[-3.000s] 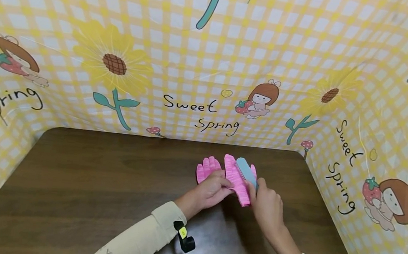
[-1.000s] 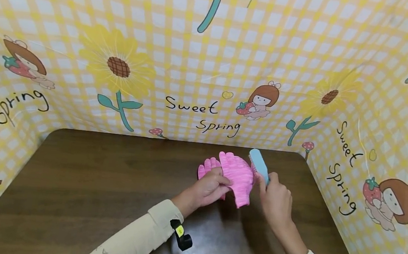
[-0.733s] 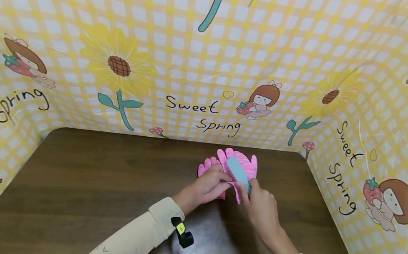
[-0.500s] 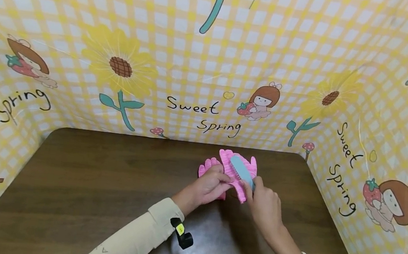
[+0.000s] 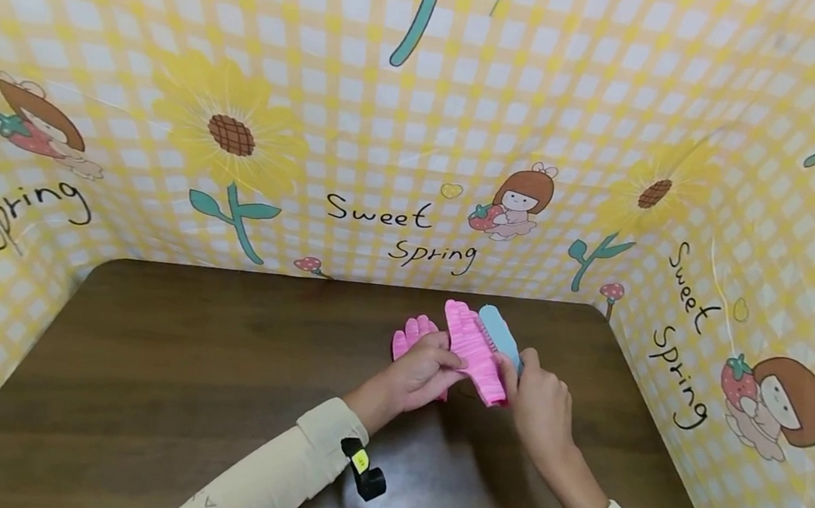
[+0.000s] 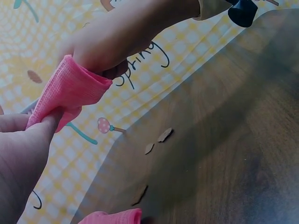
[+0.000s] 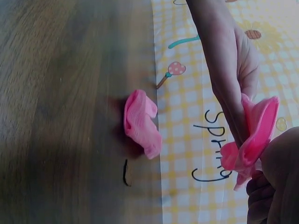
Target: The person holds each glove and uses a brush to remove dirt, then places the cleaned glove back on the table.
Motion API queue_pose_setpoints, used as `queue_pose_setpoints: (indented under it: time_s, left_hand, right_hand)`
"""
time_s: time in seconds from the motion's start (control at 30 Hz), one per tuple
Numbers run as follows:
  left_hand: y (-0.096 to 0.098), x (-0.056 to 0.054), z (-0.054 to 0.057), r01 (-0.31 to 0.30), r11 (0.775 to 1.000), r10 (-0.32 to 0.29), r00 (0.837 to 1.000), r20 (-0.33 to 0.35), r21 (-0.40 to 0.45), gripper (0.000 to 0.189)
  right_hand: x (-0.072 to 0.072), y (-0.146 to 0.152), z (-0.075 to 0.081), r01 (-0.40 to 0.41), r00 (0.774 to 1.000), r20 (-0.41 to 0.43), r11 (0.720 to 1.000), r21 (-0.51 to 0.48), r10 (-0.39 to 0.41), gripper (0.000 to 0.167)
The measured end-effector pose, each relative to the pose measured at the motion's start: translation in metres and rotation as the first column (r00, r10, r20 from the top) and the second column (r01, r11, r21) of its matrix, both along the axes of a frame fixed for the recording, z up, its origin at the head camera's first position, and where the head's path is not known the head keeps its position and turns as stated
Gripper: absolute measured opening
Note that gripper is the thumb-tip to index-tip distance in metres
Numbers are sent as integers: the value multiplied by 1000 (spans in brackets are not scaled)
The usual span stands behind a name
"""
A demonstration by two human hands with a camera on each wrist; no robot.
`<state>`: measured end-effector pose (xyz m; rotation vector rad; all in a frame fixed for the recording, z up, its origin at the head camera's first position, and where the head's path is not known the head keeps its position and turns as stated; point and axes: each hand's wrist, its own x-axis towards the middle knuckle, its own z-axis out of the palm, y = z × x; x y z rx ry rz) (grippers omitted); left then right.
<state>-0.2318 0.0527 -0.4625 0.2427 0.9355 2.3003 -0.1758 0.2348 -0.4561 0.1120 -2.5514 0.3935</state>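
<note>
A pink knit glove (image 5: 473, 354) hangs above the table, pinched near its edge between the thumb and fingers of my left hand (image 5: 415, 375). My right hand (image 5: 543, 405) grips a light blue brush (image 5: 499, 330); its bristles face the glove's right side, and the handle is hidden in the fingers. A second pink glove (image 5: 409, 335) lies on the tabletop behind my left hand, partly covered by it in the head view. The right wrist view shows that glove (image 7: 141, 123) by itself on the wood.
Several small brown flakes (image 6: 165, 135) lie on the dark wooden table (image 5: 172, 395). A yellow checked cloth (image 5: 383, 134) with printed flowers and figures walls the table at the back and sides. Each wrist carries a black camera (image 5: 368, 478).
The brush has swept back and forth over the held glove, and in the last half second moved right to its right side. The glove has tilted and turned; the left hand stays nearly in place.
</note>
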Motion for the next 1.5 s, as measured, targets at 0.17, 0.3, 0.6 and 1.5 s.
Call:
queue_pose_setpoints:
  time_s: [0.17,0.3,0.6,1.5]
  left_hand:
    - [0,1,0,-5,1000,5,1000,-1,4,64]
    - [0,2,0,-5,1000,5,1000,8,-3,65]
    - [-4,1,-1,-11,999,12,999,-29,38,62]
    - [-12,1,2,-25,999,24,1000,10,47,65]
  right_hand:
    - [-1,3,-1,29,1000,7,1000,-7,-29,42]
    - [-3,5,-1,57,998,13,998,-18,-57,42]
    - [-5,7,10,98,992,86,990,-101,-89,43]
    - [3,-7,5,-17,1000,-2,1000,1,17,40]
